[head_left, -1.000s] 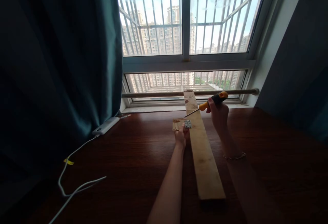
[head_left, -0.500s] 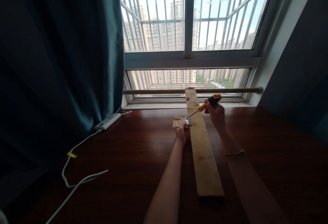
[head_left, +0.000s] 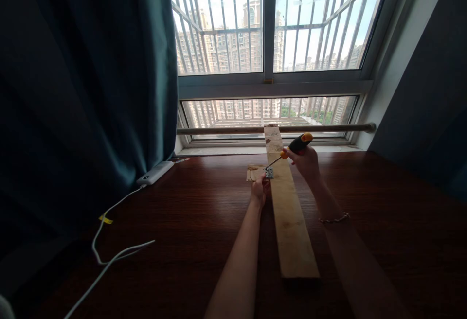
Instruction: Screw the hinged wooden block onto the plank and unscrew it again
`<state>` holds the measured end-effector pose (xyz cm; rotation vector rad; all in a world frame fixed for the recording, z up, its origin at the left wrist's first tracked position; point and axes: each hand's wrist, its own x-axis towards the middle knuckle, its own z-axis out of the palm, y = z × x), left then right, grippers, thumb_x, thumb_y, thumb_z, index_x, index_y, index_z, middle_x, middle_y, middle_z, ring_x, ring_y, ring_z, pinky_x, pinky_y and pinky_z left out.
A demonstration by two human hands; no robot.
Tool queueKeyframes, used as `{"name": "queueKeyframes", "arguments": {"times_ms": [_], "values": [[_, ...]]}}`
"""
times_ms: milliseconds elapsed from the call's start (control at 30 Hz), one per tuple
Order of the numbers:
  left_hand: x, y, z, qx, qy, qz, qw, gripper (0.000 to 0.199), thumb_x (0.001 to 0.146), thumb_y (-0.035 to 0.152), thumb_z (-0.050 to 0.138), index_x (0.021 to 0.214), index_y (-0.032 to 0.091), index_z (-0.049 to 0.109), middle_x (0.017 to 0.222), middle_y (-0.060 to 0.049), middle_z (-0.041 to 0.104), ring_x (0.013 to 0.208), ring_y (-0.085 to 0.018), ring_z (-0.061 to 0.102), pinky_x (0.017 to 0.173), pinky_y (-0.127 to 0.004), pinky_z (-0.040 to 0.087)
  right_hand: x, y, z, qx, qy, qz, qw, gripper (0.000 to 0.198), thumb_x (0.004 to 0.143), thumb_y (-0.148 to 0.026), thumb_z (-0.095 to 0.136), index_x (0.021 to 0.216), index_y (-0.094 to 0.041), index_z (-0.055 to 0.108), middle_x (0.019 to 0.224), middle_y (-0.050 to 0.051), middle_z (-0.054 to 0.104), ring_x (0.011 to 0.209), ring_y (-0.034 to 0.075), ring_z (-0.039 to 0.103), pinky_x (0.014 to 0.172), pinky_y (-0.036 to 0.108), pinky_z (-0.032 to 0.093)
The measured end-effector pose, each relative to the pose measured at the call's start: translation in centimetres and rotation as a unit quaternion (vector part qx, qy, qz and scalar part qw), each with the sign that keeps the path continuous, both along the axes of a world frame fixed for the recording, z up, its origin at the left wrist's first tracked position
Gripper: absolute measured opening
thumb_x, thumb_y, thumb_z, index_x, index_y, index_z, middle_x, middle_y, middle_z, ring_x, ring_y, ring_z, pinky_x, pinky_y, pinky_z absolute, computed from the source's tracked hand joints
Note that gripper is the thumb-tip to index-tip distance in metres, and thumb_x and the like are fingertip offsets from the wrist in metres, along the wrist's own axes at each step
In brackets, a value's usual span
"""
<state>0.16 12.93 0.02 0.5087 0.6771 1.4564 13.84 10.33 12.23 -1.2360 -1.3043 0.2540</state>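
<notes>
A long wooden plank [head_left: 292,221] lies lengthwise on the dark table, its far end by the window. A small wooden block [head_left: 254,173] sits against its left side. Across the joint lies a metal hinge [head_left: 269,172] with several holes. My left hand [head_left: 259,191] is closed at the block's near edge, fingertips beside the hinge; the exact grip is partly hidden. My right hand [head_left: 305,162] grips a yellow and black screwdriver [head_left: 301,142], tilted over the plank. Its tip meets the hinge's upper left part; any screw there is too small to make out.
A white power strip [head_left: 156,173] lies at the back left by a dark blue curtain [head_left: 153,90]. Its white cable [head_left: 95,241], with a yellow tag [head_left: 105,219], loops over the left of the table. A horizontal rail [head_left: 328,128] crosses before the barred window.
My right hand and the screwdriver handle have moved slightly left, the fingers now nearer the shaft. The tip stays at the hinge, and my left hand keeps about the same place.
</notes>
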Motion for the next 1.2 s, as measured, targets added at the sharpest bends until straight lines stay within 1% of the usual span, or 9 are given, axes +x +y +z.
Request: {"name": "queueKeyframes", "arguments": {"times_ms": [133,300,467,633,800,900,1000,1067,1200], "values": [[0.0,0.1,-0.2,0.007,0.004,0.016,1.000,0.014,0.064,0.023,0.064,0.074,0.014,0.060,0.073,-0.005,0.064,0.067,-0.014,0.059,0.062,-0.024,0.045,-0.2,0.3,0.1,0.006,0.058,0.025,0.998,0.045,0.054,-0.044,0.071,0.084,-0.015,0.054,0.070,0.001,0.060,0.054,0.015,0.055,0.037,0.024,0.046],[0.0,0.0,-0.1,0.014,0.010,0.013,1.000,0.016,0.063,0.024,0.064,0.075,0.014,0.059,0.073,-0.004,0.063,0.062,-0.012,0.058,0.060,-0.024,0.044,-0.1,0.2,0.4,0.022,0.056,0.072,0.996,0.036,0.059,-0.035,0.068,0.085,-0.016,0.053,0.080,0.002,0.060,0.056,0.013,0.057,0.041,0.023,0.049],[0.0,-0.2,0.1,0.006,0.031,0.026,0.999,0.021,0.062,0.026,0.064,0.079,0.015,0.058,0.069,-0.002,0.062,0.058,-0.010,0.056,0.058,-0.022,0.043,-0.3,0.0,0.5,0.007,0.078,0.113,0.990,0.034,0.064,-0.035,0.062,0.089,-0.016,0.049,0.079,0.003,0.062,0.054,0.014,0.059,0.040,0.024,0.050],[0.0,-0.2,0.0,-0.002,0.044,0.023,0.999,0.028,0.060,0.029,0.068,0.081,0.014,0.059,0.068,-0.001,0.061,0.054,-0.009,0.054,0.055,-0.022,0.042,-0.4,-0.2,0.5,0.005,0.072,0.114,0.991,0.036,0.065,-0.039,0.063,0.088,-0.016,0.046,0.073,0.004,0.062,0.051,0.015,0.059,0.042,0.027,0.051],[0.1,0.0,-0.2,-0.001,0.043,0.034,0.998,0.028,0.059,0.028,0.068,0.083,0.015,0.059,0.069,-0.002,0.062,0.055,-0.010,0.056,0.055,-0.022,0.043,-0.7,-0.5,0.6,0.020,0.032,0.067,0.997,0.047,0.062,-0.044,0.066,0.094,-0.015,0.046,0.069,0.004,0.062,0.050,0.017,0.059,0.040,0.027,0.048],[0.1,0.0,-0.2,0.001,0.048,0.044,0.998,0.027,0.060,0.027,0.068,0.081,0.014,0.059,0.068,-0.001,0.062,0.054,-0.010,0.055,0.054,-0.022,0.042,-1.0,-0.8,0.6,0.056,-0.021,-0.004,0.998,0.050,0.060,-0.049,0.068,0.092,-0.015,0.049,0.065,0.002,0.061,0.052,0.018,0.059,0.046,0.028,0.048],[0.1,-0.1,-0.1,0.007,0.051,0.040,0.998,0.027,0.060,0.028,0.068,0.081,0.014,0.060,0.069,-0.002,0.062,0.055,-0.010,0.055,0.054,-0.022,0.042,-1.5,-1.2,0.5,0.081,-0.023,-0.063,0.994,0.051,0.057,-0.053,0.069,0.087,-0.015,0.051,0.064,0.003,0.062,0.056,0.019,0.060,0.052,0.030,0.049],[0.1,-0.2,0.0,0.004,0.052,0.039,0.998,0.027,0.060,0.029,0.068,0.080,0.014,0.061,0.070,-0.002,0.062,0.056,-0.010,0.056,0.054,-0.022,0.042,-1.9,-1.4,0.6,0.073,0.010,-0.043,0.996,0.052,0.057,-0.053,0.069,0.088,-0.016,0.050,0.067,0.004,0.064,0.053,0.019,0.061,0.047,0.028,0.049],[0.2,-0.1,-0.1,-0.012,0.067,0.025,0.997,0.027,0.061,0.033,0.066,0.079,0.014,0.061,0.071,-0.003,0.062,0.056,-0.011,0.055,0.052,-0.022,0.042,-2.4,-1.6,0.8,0.043,0.085,0.052,0.994,0.051,0.059,-0.053,0.068,0.088,-0.017,0.047,0.072,0.005,0.066,0.044,0.017,0.060,0.038,0.027,0.048]]}}
